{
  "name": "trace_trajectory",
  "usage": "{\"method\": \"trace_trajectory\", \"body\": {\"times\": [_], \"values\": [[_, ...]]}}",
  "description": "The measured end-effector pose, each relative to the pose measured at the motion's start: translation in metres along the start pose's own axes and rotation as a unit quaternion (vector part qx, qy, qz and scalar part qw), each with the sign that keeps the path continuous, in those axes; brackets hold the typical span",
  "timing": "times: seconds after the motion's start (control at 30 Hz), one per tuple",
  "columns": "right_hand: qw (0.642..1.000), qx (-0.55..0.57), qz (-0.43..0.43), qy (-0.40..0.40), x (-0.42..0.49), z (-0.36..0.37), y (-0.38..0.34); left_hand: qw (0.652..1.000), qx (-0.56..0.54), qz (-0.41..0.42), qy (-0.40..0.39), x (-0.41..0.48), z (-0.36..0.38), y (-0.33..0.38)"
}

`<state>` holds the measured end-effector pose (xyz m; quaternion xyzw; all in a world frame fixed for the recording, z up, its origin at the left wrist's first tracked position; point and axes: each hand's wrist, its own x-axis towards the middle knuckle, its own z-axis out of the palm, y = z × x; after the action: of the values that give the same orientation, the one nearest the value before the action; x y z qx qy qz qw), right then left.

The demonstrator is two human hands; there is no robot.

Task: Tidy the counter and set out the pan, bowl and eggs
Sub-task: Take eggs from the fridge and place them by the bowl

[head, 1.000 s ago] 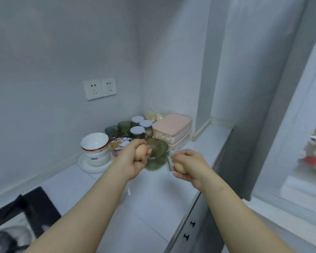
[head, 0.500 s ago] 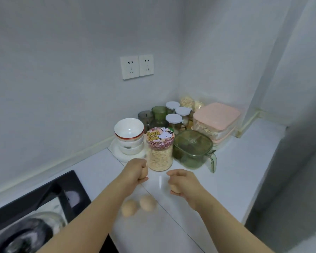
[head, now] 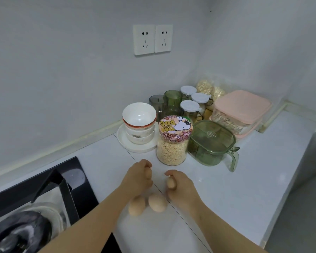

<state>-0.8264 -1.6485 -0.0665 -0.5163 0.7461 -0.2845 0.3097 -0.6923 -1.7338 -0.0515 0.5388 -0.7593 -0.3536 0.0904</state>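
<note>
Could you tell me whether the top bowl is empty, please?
Empty: the top bowl shows only its bare white inside.

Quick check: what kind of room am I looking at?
Most likely a home kitchen: a white counter beside a black cooktop, stacked bowls, a jar of dry food, and eggs lying on the counter.

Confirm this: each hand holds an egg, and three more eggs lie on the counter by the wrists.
Not three. The head view shows two eggs lying on the counter. The left hand does hold an egg, the right hand another.
</note>
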Motion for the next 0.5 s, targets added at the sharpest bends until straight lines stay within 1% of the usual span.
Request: {"method": "trace_trajectory", "body": {"times": [0.2,0.37,0.5], "values": [[0.998,-0.047,-0.045,-0.022,0.007,0.002,0.001,0.999,0.017,0.026,0.01,0.001,-0.002,-0.006],[0.993,-0.085,-0.065,-0.041,0.01,0.006,0.002,0.999,0.038,0.026,0.013,0.002,0.0,-0.005],[0.992,-0.092,-0.071,-0.039,0.013,0.008,0.003,0.998,0.055,0.025,0.002,0.001,0.002,-0.005]]}}
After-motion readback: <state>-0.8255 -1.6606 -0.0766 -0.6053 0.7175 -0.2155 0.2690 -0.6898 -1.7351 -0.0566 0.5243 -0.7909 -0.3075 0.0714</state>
